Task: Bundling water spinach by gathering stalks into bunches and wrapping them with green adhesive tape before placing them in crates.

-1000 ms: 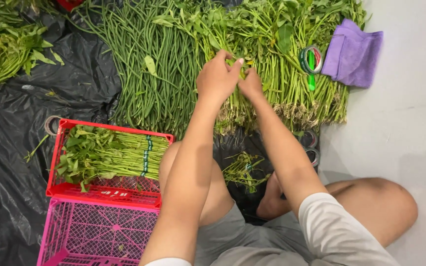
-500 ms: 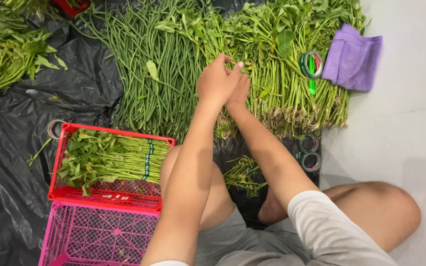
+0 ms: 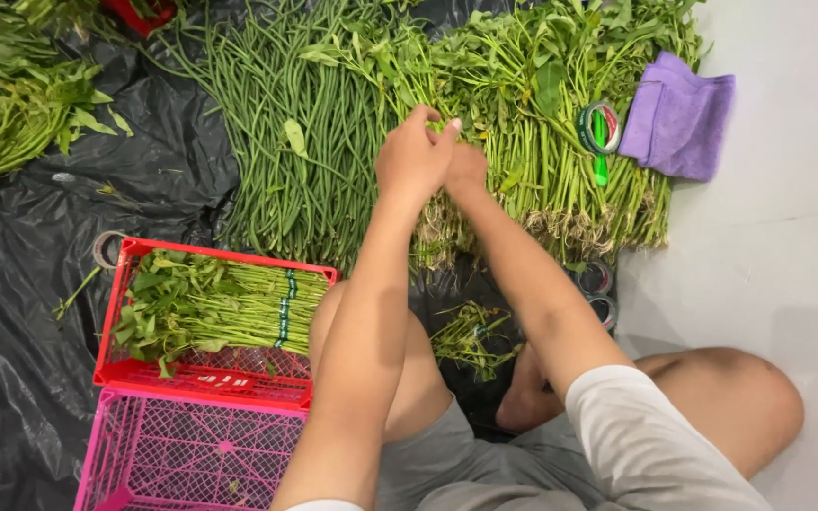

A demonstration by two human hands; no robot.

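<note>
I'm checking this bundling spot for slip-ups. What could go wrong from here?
1. Both hands, left hand and right hand, pinch stems in the leafy greens pile right beside the long beans; beans might get pulled into the bunch.
2. The tape roll rests on the greens and may slide off as stems are drawn out.
3. Loose scraps by the knees could be crushed.

Bright, even overhead light is covering the scene. The black plastic sheet is returning patchy white glare along its creases. The pale floor is carrying a soft shadow beside the knee. Focus is holding sharp throughout; corners are showing slight wide-angle stretching.
</note>
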